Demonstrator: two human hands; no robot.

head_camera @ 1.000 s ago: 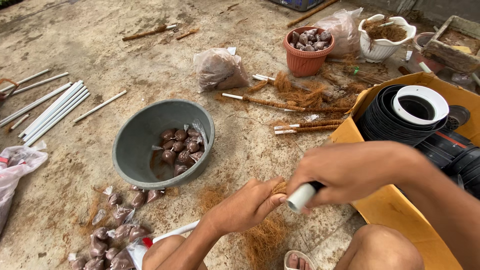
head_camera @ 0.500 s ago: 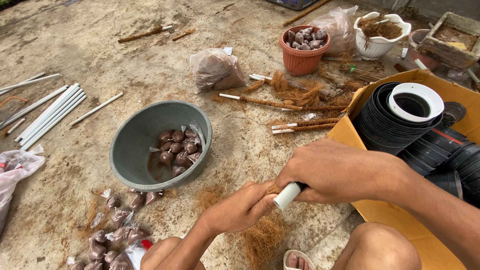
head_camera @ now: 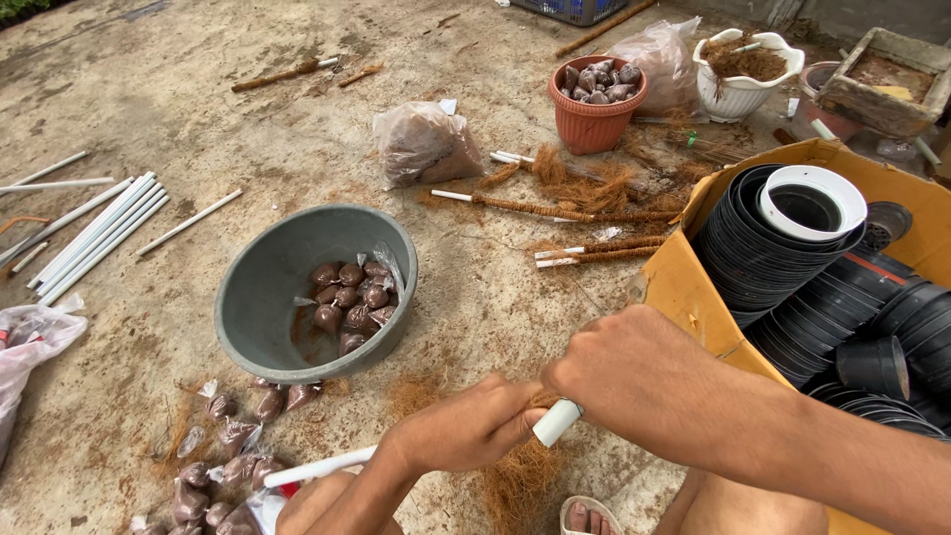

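Observation:
My left hand (head_camera: 464, 431) grips a thin white pipe (head_camera: 555, 422) low in the view, the pipe running down-left past my knee. My right hand (head_camera: 626, 365) closes over the pipe's upper end, with brown coconut fibre (head_camera: 517, 480) hanging just below both hands. A grey plastic basin (head_camera: 260, 295) with several small brown filled bags sits on the concrete just up and left of my hands.
More small brown bags (head_camera: 226, 458) lie at lower left. White pipes (head_camera: 94, 233) lie at far left. Fibre-wrapped sticks (head_camera: 543, 209) lie mid-floor. A cardboard box (head_camera: 676, 287) of stacked black pots stands right. An orange pot (head_camera: 594, 109) and white pot (head_camera: 743, 74) stand behind.
Both hands have shifted slightly left and up with the pipe; my right hand has slid further over its upper end, and the view moved closer.

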